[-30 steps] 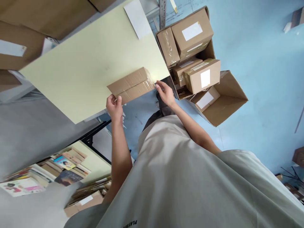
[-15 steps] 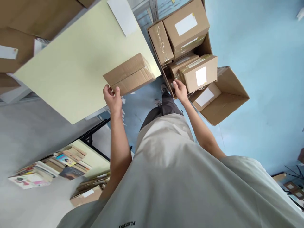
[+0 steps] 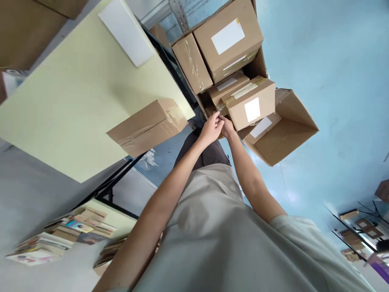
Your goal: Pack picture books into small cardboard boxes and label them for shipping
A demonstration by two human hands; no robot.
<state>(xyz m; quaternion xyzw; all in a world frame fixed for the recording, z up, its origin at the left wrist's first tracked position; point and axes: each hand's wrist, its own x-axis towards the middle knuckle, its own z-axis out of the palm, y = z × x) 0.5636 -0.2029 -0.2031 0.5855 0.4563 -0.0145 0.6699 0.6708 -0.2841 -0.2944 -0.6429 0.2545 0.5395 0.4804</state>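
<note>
My left hand (image 3: 210, 129) has let go of the taped box (image 3: 148, 126), which now sits at the table (image 3: 60, 109) edge. It joins my right hand (image 3: 227, 126), both pinching the corner of a labelled parcel (image 3: 249, 102) in the open carton (image 3: 282, 129) beyond.

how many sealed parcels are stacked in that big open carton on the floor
5 show: a large labelled one on top, a taped one left of it, a flat one below, one by both hands, one lowest. More may be hidden underneath.
</note>
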